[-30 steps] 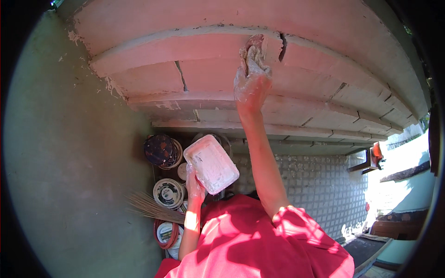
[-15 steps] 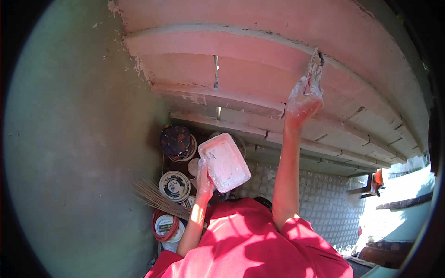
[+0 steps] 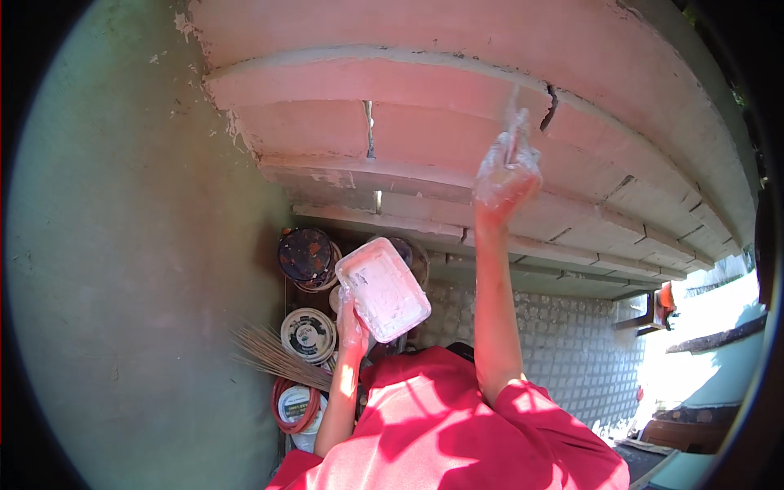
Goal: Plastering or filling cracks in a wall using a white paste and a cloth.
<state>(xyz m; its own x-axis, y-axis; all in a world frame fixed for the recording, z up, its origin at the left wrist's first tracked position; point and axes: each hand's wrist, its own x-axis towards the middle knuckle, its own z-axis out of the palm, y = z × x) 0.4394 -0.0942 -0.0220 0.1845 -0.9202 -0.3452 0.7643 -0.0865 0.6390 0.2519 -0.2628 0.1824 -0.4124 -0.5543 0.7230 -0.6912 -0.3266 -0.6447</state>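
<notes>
My left hand [image 3: 351, 327] grips the side of a shallow rectangular pinkish-white tray [image 3: 406, 276], its inside smeared with white paste. My right arm is raised, and my right hand [image 3: 508, 178], coated in white paste, is closed around what looks like a putty knife [image 3: 513, 114]. Its thin, paste-covered blade is blurred and points up at the pink wall panel [image 3: 457, 91]. Just right of the blade, a dark open crack [image 3: 550, 108] cuts across the panel's ledge.
Below on the left stand a paint-spattered dark bucket [image 3: 307, 255], a lidded white tub [image 3: 309, 335] and a bundle of thin sticks [image 3: 278, 355]. A red hose [image 3: 282, 412] loops around another white container. A greenish wall [image 3: 147, 269] rises at left; tiled floor [image 3: 563, 343] lies below right.
My right hand has moved left and slightly down with the tool, off the crack, which now shows more fully. The tray in my left hand has shifted slightly left.
</notes>
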